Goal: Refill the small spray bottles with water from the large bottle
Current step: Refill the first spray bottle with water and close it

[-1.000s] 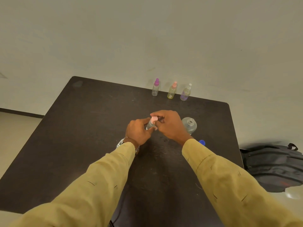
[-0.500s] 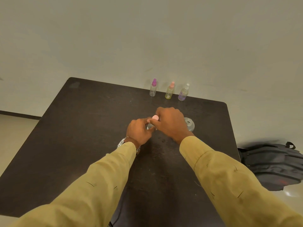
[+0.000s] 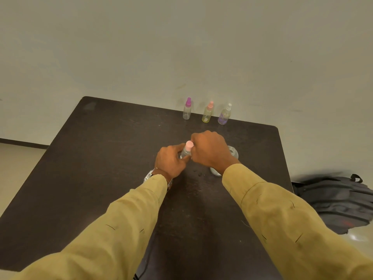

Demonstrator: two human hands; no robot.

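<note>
My left hand [image 3: 171,160] grips the clear body of a small spray bottle with a pink cap [image 3: 188,147] above the middle of the dark table [image 3: 101,158]. My right hand [image 3: 210,150] pinches the pink cap from the right. The large clear bottle [image 3: 233,153] stands just behind my right wrist, partly hidden. Three more small spray bottles stand in a row at the table's far edge: one with a purple cap [image 3: 187,109], one yellowish with an orange cap [image 3: 207,112], one with violet liquid and a white cap [image 3: 224,115].
A dark backpack [image 3: 339,201] lies on the floor to the right of the table. A pale wall runs right behind the table's far edge. A dark cable [image 3: 141,269] hangs at the near edge.
The small bottle has tipped more upright between my hands and the pink cap shows more. My right hand has turned over it. The blue cap near my right wrist is now hidden.
</note>
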